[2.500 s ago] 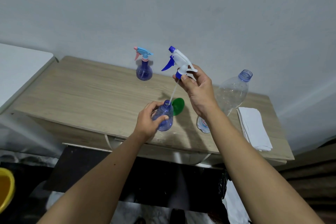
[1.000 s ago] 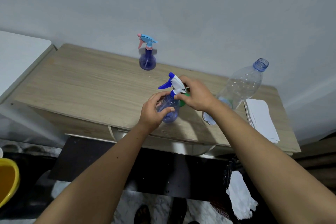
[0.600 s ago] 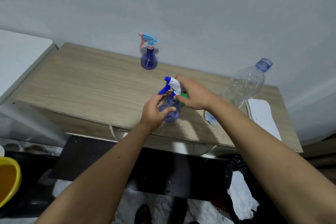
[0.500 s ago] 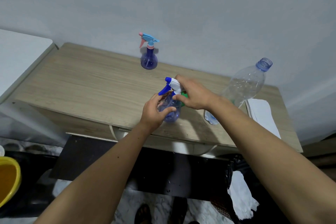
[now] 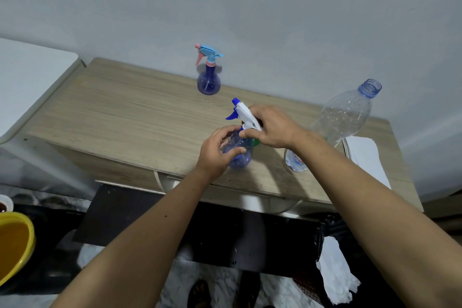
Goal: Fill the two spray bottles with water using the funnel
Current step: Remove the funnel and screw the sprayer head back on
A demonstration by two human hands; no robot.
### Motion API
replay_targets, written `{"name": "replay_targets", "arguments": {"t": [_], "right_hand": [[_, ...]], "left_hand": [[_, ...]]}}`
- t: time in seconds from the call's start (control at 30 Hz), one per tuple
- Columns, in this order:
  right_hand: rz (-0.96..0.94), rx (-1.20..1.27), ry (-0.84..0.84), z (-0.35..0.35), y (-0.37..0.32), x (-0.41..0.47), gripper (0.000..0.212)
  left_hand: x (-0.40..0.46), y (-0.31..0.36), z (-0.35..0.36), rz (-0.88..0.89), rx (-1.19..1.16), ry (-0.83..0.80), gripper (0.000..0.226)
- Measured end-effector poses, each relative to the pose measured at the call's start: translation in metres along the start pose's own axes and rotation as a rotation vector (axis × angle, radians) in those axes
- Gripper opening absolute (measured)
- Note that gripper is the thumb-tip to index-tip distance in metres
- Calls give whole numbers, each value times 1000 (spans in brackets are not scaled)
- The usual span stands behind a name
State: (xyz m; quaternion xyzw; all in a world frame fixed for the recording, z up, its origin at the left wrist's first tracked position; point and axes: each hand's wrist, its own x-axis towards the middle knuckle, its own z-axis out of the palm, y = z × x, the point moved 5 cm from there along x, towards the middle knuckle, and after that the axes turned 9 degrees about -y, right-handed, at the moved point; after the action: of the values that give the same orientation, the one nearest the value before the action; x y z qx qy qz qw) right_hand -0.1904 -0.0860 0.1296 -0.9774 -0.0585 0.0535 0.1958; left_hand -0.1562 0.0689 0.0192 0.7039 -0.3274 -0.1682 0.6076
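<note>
Left hand (image 5: 217,152): fingers curled around the round spray bottle (image 5: 238,151), near the front edge of the worktop (image 5: 120,117).
Right hand (image 5: 272,127): fingers closed on its white spray head (image 5: 243,115).
Second spray bottle (image 5: 208,77): at the back edge.

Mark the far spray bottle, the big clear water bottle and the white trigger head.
far spray bottle (image 5: 208,82), head view, round blue body
clear water bottle (image 5: 343,117), head view, mid wall
white trigger head (image 5: 243,111), head view, white top
</note>
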Motion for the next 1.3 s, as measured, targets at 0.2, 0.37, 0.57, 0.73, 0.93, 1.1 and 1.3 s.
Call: {"name": "replay_targets", "arguments": {"t": [0.2,0.37,0.57,0.73,0.93,1.1,1.3], "right_hand": [[34,75,-19,0,4,-1,37],[93,222,48,10,13,-8,35],[132,372,112,13,18,-14,38],[166,524,150,20,21,-18,32],[197,682,152,28,30,-18,38],[256,804,181,36,36,-16,36],[260,854,167,37,42,-22,42]], "left_hand": [[-2,6,2,15,-37,22,56],[-2,2,2,5,-32,23,56],[0,-2,1,6,-16,13,58],[0,-2,2,6,-29,21,58],[0,0,1,10,-27,15,58],[0,-2,2,6,-28,15,57],[0,-1,2,8,-13,17,56]]}}
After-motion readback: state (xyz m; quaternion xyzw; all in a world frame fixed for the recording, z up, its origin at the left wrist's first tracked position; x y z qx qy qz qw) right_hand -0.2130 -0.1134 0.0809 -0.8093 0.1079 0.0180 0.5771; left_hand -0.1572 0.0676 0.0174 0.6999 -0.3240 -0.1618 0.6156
